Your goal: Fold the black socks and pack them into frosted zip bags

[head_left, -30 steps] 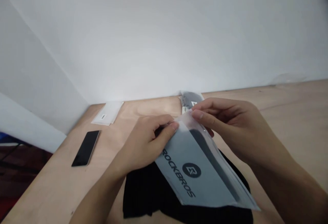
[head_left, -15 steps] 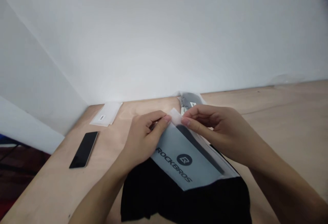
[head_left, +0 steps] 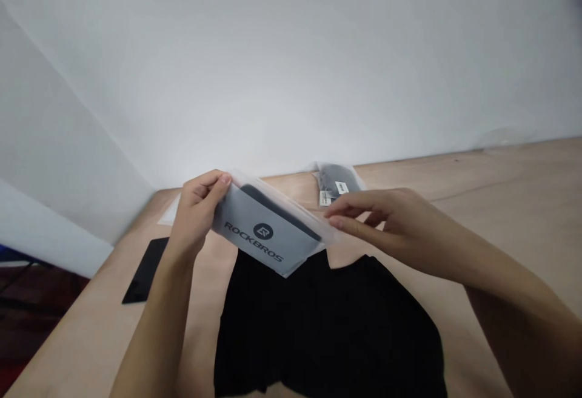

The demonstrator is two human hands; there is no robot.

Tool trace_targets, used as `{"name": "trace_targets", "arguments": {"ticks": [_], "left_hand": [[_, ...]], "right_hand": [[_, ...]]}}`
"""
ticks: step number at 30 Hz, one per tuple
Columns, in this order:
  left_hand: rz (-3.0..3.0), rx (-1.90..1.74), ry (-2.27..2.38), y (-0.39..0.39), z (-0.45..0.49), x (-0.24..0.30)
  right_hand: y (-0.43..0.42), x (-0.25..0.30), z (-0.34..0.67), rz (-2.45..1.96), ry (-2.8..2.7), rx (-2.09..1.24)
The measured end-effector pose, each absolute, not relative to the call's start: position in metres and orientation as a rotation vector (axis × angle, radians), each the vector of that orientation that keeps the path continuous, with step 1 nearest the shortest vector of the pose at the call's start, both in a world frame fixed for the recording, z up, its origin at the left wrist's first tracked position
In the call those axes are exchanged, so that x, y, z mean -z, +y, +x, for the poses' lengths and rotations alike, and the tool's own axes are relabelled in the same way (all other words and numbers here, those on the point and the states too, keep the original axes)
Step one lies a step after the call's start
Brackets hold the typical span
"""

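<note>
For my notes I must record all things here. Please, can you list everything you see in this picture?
ROCKBROS plastic pouch: one, grey with clear edges, held up above the black cloth
Dark strip: one, black, inside the pouch
Black cloth item: one, black, lying on the table in front of the person
Smartphone: one, black, on the table at left, partly behind the left forearm
Packet: one, dark with white labels, at the far table edge
Sheet: one, white, far left table edge, mostly behind the left hand
Wooden table: one, light brown, under everything
Wall: white, behind the table
Left hand: one, gripping the pouch
Right hand: one, fingers at the pouch's clear edge
</note>
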State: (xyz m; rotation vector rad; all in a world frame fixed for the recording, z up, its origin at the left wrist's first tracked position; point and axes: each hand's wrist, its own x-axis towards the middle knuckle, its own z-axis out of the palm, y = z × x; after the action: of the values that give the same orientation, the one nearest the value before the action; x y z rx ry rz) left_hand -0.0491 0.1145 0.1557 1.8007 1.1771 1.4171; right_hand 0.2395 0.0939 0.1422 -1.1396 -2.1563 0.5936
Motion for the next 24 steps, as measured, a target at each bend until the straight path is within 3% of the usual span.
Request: {"name": "trace_targets", "arguments": {"ticks": [11, 18, 24], "left_hand": [[1.950, -1.345, 1.023, 0.102, -0.031, -0.153], [1.971, -1.294, 0.961, 0.096, -0.014, -0.147], [1.968, -1.148, 0.982, 0.088, -0.003, -0.144]], "right_hand": [[0.087, -0.137, 0.218, -0.891, -2.143, -0.460], [0.086, -0.138, 0.207, -1.141, -2.176, -0.735], [0.085, -0.139, 0.197, -0.973, -2.324, -0.792]]}}
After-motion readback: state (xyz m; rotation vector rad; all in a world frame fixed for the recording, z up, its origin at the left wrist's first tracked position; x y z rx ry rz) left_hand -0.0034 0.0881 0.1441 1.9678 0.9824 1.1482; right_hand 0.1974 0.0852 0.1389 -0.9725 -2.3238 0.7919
